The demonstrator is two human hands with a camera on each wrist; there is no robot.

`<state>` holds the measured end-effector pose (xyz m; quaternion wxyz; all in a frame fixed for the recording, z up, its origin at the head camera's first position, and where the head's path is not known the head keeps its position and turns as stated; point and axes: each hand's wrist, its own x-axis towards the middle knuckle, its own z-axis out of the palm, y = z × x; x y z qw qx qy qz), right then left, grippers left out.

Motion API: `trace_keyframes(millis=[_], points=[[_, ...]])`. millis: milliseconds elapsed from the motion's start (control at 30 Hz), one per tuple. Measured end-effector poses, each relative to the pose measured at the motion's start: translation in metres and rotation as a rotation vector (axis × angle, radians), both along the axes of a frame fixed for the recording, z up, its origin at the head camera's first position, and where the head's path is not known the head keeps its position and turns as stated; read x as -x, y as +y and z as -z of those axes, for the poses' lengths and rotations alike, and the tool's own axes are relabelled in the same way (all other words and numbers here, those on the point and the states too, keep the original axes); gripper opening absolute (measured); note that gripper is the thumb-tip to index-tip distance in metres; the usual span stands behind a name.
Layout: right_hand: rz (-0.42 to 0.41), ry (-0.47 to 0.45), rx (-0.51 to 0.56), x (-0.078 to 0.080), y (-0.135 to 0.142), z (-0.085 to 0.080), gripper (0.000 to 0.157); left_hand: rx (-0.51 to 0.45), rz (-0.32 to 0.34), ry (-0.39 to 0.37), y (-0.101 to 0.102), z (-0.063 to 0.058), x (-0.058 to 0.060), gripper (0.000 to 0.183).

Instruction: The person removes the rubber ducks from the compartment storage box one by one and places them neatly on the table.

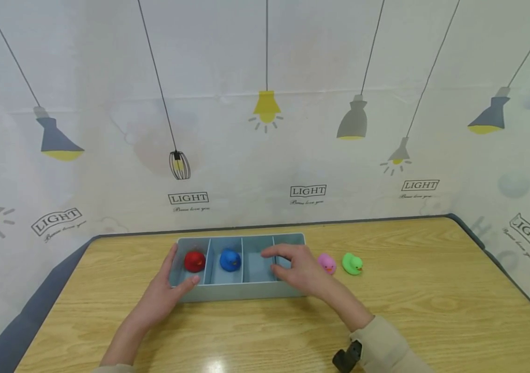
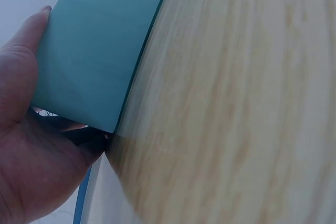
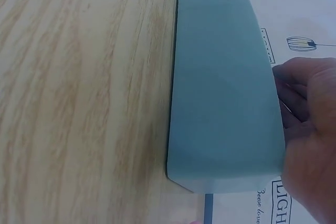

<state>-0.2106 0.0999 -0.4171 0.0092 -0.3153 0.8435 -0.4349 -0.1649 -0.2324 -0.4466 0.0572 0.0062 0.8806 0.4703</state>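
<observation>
The four-compartment tray on the wooden table is clamped at its left end by the left hand; inside, at left, a red toy duck and a blue toy duck are placed. Above the right part, the right hand is held, fingers apart.

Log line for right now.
left hand: grips tray at left end; right hand: empty, above tray; in tray: red duck, blue duck; on table: pink duck, green duck

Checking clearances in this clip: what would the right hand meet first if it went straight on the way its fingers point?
Probably the divider right of the blue duck; depth is unclear, so the right hand might pass above it.
</observation>
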Motion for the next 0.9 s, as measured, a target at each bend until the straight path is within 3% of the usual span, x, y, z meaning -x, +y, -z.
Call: trace_keyframes(millis=[467,900], points=[[-0.033,-0.017,-0.023,0.01,-0.01,-0.003,0.034,0.01,0.001,-0.008,-0.001,0.0,0.0,0.104],[-0.09,0.008,-0.001,0.009,-0.044,-0.009,0.038,-0.025,-0.005,-0.007,-0.001,0.001,0.001,0.103]])
